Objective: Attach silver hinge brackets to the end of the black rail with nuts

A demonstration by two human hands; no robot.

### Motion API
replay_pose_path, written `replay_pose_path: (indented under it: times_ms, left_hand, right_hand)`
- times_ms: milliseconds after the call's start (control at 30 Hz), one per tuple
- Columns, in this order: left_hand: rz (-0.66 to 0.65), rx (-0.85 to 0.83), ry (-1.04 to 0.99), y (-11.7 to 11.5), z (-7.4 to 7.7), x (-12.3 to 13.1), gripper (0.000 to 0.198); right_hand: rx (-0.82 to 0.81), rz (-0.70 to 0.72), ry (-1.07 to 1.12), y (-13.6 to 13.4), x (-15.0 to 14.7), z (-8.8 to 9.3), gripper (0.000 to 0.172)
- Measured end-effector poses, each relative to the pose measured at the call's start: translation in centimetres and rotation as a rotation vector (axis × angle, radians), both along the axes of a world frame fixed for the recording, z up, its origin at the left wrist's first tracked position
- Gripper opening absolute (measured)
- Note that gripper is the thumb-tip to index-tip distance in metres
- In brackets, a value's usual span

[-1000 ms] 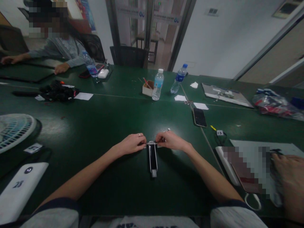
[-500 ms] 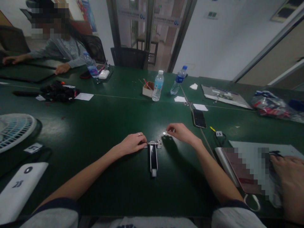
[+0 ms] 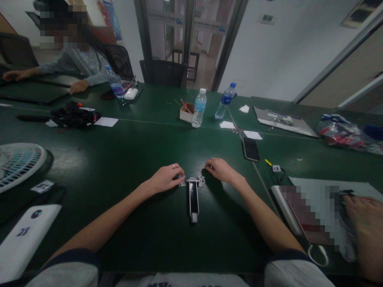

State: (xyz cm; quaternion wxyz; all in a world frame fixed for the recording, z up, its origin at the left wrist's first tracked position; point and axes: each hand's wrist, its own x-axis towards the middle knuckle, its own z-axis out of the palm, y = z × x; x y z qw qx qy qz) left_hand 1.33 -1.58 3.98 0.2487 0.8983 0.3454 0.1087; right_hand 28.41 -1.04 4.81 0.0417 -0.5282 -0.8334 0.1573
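Shifting slightly, the left hand [image 3: 166,178] uncovers more of the metal fitting [image 3: 194,199]; the right hand [image 3: 223,170] nears it. Whether either grip is closed, I cannot tell. The fitting lies well inside the near edge of the worktop [image 3: 143,147]; a white case [image 3: 26,243] reads "28".

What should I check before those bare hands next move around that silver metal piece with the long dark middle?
1. Silver metal piece with a long dark middle resting on the dark green table: ok.
2. Left hand at the piece's flat, silver left plate: ok.
3. Left hand's hold firm: cannot tell.
4. Right hand on the piece: not ok, it is apart, off to the right.
5. Something under the right fingertips: cannot tell, they hide it.
6. Dark rectangular phone apart from the right hand: ok.
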Motion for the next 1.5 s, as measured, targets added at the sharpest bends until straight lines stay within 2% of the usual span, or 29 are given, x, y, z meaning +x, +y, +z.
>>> replay_pose_path:
  times_ms: [233,400,500,667,833,1067,1300,1500]
  left_hand:
    - [0.065,-0.128,-0.195,-0.2,0.4,0.5,0.024]
    - [0.012,-0.352,-0.316,-0.4,0.7,0.6,0.018]
    - [0.034,-0.39,-0.355,-0.4,0.6,0.6,0.017]
    - [0.047,-0.383,-0.369,-0.3,0.3,0.6,0.022]
    - [0.021,-0.33,-0.267,-0.2,1.0,0.4,0.023]
    - [-0.044,-0.159,-0.107,0.5,0.9,-0.1,0.019]
    - [-0.007,-0.184,-0.081,0.4,-0.2,0.0,0.019]
    - [-0.007,-0.191,-0.056,0.2,-0.7,0.2,0.02]
  right_hand:
    - [0.0,0.199,0.35,-2.5,-3.5,1.7,0.012]
    - [0.04,0.255,0.404,-3.4,-4.8,1.6,0.012]
    - [0.061,0.275,0.409,-3.5,-5.0,1.3,0.013]
    - [0.045,0.234,0.405,-3.5,-5.4,0.8,0.011]
    - [0.019,0.164,0.401,-3.5,-5.6,0.8,0.008]
    - [0.057,0.122,0.309,-2.5,-3.3,1.9,0.01]
    - [-0.143,0.103,0.107,-2.0,-1.3,2.9,0.011]
    - [-0.244,0.14,0.081,-2.2,-1.6,2.1,0.011]
